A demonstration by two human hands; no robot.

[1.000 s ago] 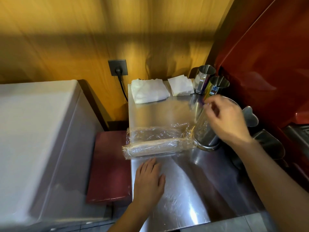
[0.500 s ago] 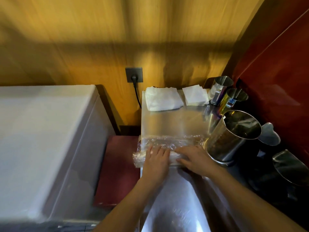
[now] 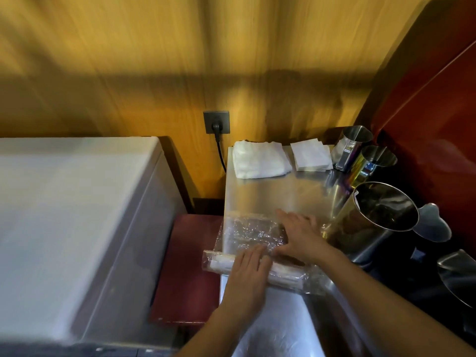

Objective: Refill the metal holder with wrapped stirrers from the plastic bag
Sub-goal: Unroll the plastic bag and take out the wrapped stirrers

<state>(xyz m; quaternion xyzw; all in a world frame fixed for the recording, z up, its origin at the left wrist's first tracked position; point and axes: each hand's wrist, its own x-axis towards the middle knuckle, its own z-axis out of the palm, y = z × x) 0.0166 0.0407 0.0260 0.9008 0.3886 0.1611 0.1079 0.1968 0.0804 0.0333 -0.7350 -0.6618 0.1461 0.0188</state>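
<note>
A clear plastic bag (image 3: 247, 231) lies crumpled on the steel counter (image 3: 278, 194). A bundle of wrapped stirrers (image 3: 222, 262) lies inside it along its near edge. My left hand (image 3: 248, 275) rests flat on top of the bundle, fingers together. On the bag's right part my right hand (image 3: 300, 234) presses down with fingers spread. Just right of the bag stands the large metal holder (image 3: 371, 222), upright, its inside dark.
Two smaller metal cups (image 3: 351, 148) (image 3: 373, 163) stand at the back right beside a stack of white napkins (image 3: 310, 157) and a folded white cloth (image 3: 260, 159). A white chest appliance (image 3: 74, 222) fills the left. Red panel (image 3: 438, 117) on the right; a plugged wall socket (image 3: 216, 122) behind.
My right hand left the metal holder and came down onto the bag. My left hand moved up from the bare counter onto the stirrer bundle. The bag now lies more spread out.
</note>
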